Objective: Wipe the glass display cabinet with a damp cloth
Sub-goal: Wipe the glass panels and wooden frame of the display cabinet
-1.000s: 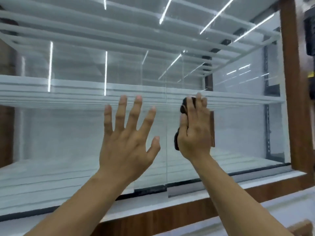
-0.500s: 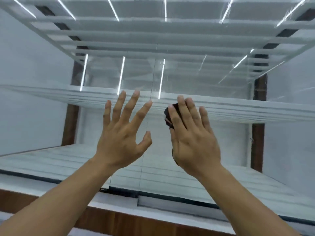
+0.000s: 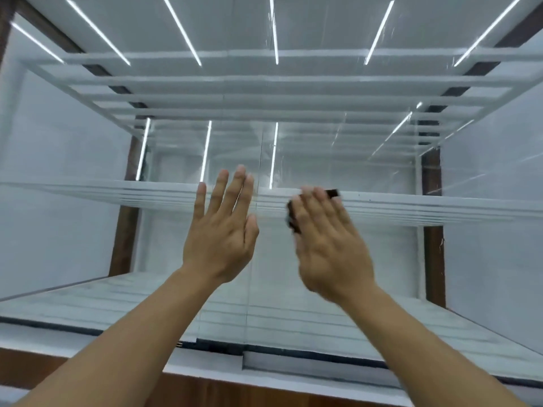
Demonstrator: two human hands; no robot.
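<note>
Cloth [image 3: 293, 220] first: a dark wad pinned flat against the front glass [image 3: 382, 259] of the cabinet [image 3: 432, 259], level with the edge of the middle shelf [image 3: 117, 192]. Only two bits of it show, one at the thumb side and a corner past the fingertips. On top of it is the right hand [image 3: 329, 242], fingers straight and close together, pressing rather than gripping, and it is smeared with motion blur, so a stroke looks to be under way.

The left hand [image 3: 220, 230] is up just beside it, across the seam [image 3: 255, 230] between the two panes. It is flat, with fingers straight and nearly closed up, and it holds nothing. Whether the palm actually touches the glass, I cannot tell.

To do this pass well, I'd say keep the whole palm spread over the cloth so the pressure is even. Run overlapping strokes from the top down and carry each one right up to the seam and the frame. The left hand is best kept as a light brace on the other pane, since bare skin leaves prints on wiped glass.

Against half a second ago, the left fingers were fanned wide and have now drawn together. The right hand was sharp then and is blurred now, and the cloth corner beyond its fingertips is newly showing. A full second back the view sat off to the right, with the wooden frame large at that side. Now it faces the cabinet squarely, with ceiling lights [image 3: 273, 30] streaking the glass.
</note>
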